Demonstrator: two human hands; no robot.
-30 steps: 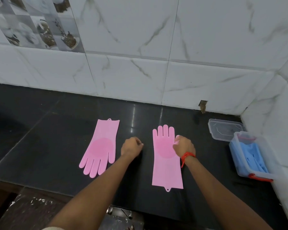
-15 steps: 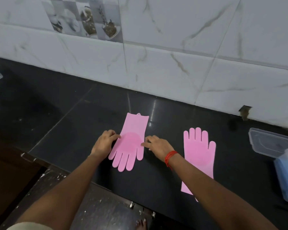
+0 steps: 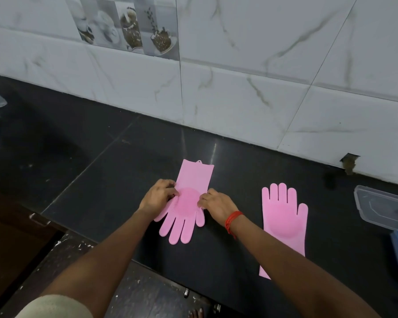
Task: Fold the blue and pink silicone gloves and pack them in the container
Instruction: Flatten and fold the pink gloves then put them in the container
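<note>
Gloves (image 3: 186, 203) side by side on counter (image 3: 101, 180)

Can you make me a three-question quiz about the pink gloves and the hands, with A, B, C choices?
1. Where is the lid?
A. On the counter, far right
B. On a glove
C. In a hand

2. How many pink gloves lie on the counter?
A. One
B. Two
C. Four

3. What are the hands doing?
A. Both pinching the left glove's edges
B. Resting on the wall
C. Holding the lid

Answers:
1 A, it sits by the right edge, apart from the gloves.
2 B, the left glove and the right glove.
3 A, the left hand and right hand grip its two sides at the palm.
</note>
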